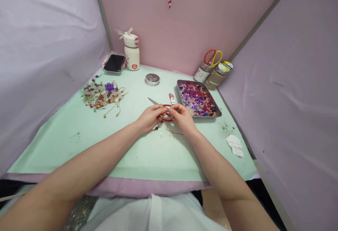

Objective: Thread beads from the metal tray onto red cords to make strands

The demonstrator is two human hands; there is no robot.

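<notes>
My left hand (151,117) is closed, thumb and fingers pinching a thin red cord strung with beads (157,128). Dark and clear beads hang below its fingertips. My right hand (182,117) meets it fingertip to fingertip, pinched on the same cord, whose loose red tail (173,132) curves down over the mat. The exact spot between the fingertips is too small to make out. Right under both hands lies a pair of scissors (152,100), its blade pointing to the far left and its red handles partly hidden. Just behind them is a small red and white item (172,98), perhaps a lighter.
A tray of mixed beads (219,114) stands to the right. Behind it are a can with scissors (202,73) and a jar (217,77). Finished-looking beaded strings (102,95) lie left. Farther back are a round case (152,79), a bottle (132,56) and a phone (114,63). Crumpled tissue (235,145) lies right.
</notes>
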